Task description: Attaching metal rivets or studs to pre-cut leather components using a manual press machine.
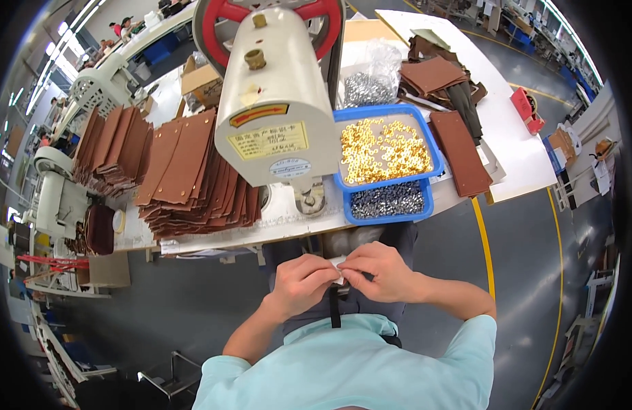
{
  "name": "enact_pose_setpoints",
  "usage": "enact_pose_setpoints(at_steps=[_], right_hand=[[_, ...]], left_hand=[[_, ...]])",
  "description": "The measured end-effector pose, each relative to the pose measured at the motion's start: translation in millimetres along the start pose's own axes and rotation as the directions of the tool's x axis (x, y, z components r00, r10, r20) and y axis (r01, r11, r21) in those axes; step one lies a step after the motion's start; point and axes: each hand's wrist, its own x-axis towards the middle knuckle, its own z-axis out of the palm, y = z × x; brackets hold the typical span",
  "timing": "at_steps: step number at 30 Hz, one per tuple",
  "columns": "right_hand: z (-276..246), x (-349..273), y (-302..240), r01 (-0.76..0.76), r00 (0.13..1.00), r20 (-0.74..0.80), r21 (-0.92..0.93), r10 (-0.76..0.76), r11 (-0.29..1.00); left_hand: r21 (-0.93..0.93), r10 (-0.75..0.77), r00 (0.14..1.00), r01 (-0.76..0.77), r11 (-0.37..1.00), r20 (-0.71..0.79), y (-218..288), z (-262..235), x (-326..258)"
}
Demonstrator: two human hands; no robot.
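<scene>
Pinching perhaps paper (337, 261), blue trays (387, 221) beyond, golden rings (381, 149), silvery pieces (386, 201) inside

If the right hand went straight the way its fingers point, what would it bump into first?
The right hand would first meet the small white piece at its fingertips. Just past that seems to be the left hand, though depth is hard to judge.
</scene>
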Motion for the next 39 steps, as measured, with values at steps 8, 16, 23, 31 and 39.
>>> enact_pose_setpoints(at_steps=[8,16,23,31,39], right_hand=[[-0.8,4.1,13.0,0.079,0.997,0.006,0.141,-0.08,0.987],[1.2,6.1,21.0,0.119,0.99,0.056,0.156,-0.129,0.981],[14.5,1.7,19.7,0.275,0.959,-0.067,-0.023,-0.276,0.961],[-4.5,-3.6,15.0,-0.26,0.96,0.161,0.214,0.229,0.942],[-82.4,1.6,54.8,-0.386,0.91,0.206,0.106,0.36,0.916]], left_hand=[[-0.185,-0.259,0.964,0.265,0.946,0.057,12.9,-4.7,1.2],[-0.199,-0.383,0.91,0.409,0.891,0.156,18.0,-12.0,2.4],[-0.093,-0.471,0.783,0.548,0.831,0.407,25.5,-12.3,22.9],[-0.138,-0.615,0.771,0.635,0.76,0.166,15.7,-13.9,11.2],[-0.34,-0.775,0.542,0.832,0.439,0.325,-14.1,-54.3,-23.3]])
